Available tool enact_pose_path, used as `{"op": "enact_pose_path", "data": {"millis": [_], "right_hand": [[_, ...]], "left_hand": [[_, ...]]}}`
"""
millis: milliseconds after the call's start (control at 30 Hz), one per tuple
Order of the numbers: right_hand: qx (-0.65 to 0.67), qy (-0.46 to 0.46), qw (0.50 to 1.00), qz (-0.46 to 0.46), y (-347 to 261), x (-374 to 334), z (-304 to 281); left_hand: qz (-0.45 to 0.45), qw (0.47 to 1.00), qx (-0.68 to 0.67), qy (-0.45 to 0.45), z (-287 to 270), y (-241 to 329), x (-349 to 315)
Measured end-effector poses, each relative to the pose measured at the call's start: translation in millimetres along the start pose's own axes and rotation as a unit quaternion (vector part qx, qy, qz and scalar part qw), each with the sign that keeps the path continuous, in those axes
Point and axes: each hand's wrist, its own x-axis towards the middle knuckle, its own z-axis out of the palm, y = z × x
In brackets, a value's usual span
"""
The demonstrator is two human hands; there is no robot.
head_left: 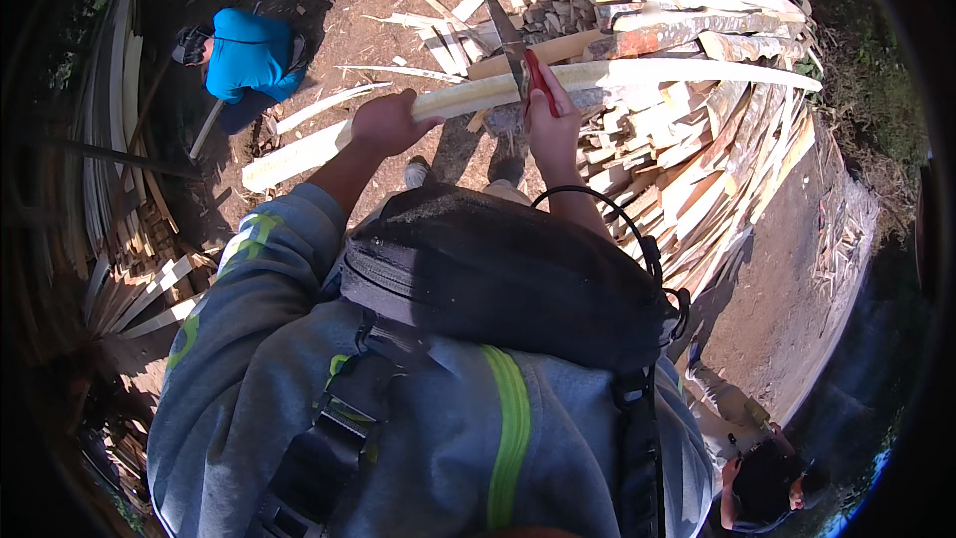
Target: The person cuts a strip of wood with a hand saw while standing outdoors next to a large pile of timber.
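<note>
A long pale wooden board lies crosswise in front of me, from the lower left to the upper right. My left hand is closed on its near edge, left of the middle, with the thumb along the wood. My right hand is wrapped round the red handle of a hand saw. The saw's metal blade points up and away to the left, and its lower part is at the board; whether the teeth are in the wood cannot be told.
Split wood and slabs are heaped at the right and behind the board. Long planks stack up at the far left. A person in a blue shirt bends over at the upper left; another person is at the lower right. A black bag hangs on my chest.
</note>
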Motion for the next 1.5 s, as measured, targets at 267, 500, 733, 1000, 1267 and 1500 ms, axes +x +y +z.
{"op": "enact_pose_path", "data": {"millis": [267, 500, 733, 1000, 1267, 1500], "right_hand": [[-0.009, 0.002, 1.000, 0.029, 18.0, -111.8, -98.4], [-0.024, 0.000, 1.000, -0.008, -3.1, 8.1, -0.3], [0.059, -0.023, 0.998, 0.002, -19.0, -84.2, -60.4], [0.061, 0.004, 0.997, 0.054, -25.2, 28.1, 18.8], [0.025, -0.017, 0.999, 0.031, -27.5, -86.3, -42.5], [0.038, -0.001, 0.996, 0.076, -23.6, 10.8, 8.1]], "left_hand": [[-0.016, 1.000, 0.015, 0.005, -8.3, -2.2, -7.8], [-0.013, 0.999, 0.042, -0.002, -2.0, -5.5, 2.4], [-0.034, 0.999, 0.020, -0.022, -14.9, -1.2, -11.5], [-0.011, 0.999, 0.035, -0.004, -8.4, -2.1, -4.9], [-0.020, 0.999, 0.031, -0.004, -12.1, -9.5, -10.1], [0.023, 0.999, 0.025, 0.008, -6.2, -5.4, 2.7]]}}
